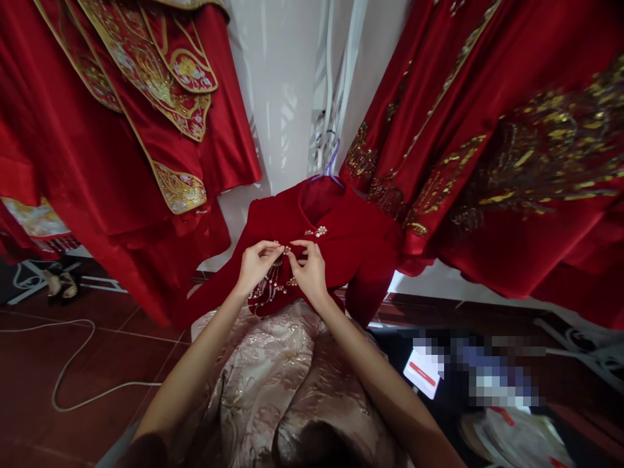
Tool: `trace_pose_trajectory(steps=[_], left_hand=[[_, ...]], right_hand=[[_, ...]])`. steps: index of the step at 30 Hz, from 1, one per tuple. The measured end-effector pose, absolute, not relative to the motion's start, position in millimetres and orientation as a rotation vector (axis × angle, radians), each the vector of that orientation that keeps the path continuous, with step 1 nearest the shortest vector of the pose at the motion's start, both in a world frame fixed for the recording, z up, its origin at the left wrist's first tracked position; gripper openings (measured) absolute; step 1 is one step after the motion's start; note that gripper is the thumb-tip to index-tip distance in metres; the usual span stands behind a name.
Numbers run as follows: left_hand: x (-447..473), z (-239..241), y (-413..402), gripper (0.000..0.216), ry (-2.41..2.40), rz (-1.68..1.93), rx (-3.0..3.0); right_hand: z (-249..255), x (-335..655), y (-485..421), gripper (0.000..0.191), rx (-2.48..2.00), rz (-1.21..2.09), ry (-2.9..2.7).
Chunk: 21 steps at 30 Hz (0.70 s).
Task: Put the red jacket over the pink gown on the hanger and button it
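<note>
A dark red velvet jacket (351, 244) hangs on a purple hanger (330, 164) in front of me. My left hand (254, 265) and my right hand (309, 270) meet at its front closure, fingers pinched on a small pearl-and-gold button clasp (285, 249). A second ornate clasp (316, 231) sits higher, near the collar. Beaded tassels (269, 289) dangle below my hands. Beneath the jacket spreads a pale pink brocade skirt (273, 383).
Red satin garments with gold embroidery hang at the left (121, 130) and right (497, 149). A white wall (287, 84) stands behind. A white cable (73, 364) loops on the dark red floor. A pair of shoes (61, 284) lies at left; papers (424, 372) lie at right.
</note>
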<state>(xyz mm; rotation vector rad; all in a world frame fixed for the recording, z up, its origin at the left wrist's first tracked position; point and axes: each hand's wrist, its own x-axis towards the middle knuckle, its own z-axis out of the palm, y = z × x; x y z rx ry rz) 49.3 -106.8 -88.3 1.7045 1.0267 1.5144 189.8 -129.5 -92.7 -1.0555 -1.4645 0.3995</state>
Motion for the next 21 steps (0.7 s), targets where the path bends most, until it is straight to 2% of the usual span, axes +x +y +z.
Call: trace_pose_trajectory(steps=[12, 21], left_hand=[[46.9, -94.6, -100.7, 0.017, 1.080, 1.437, 1.737], [52.7, -96.1, -110.8, 0.022, 1.058, 1.477, 1.711]], right_hand=[[-98.4, 195.8, -132.6, 0.022, -1.028, 0.452, -1.456], [-101.2, 196.1, -129.5, 0.023, -1.085, 0.427, -1.472]])
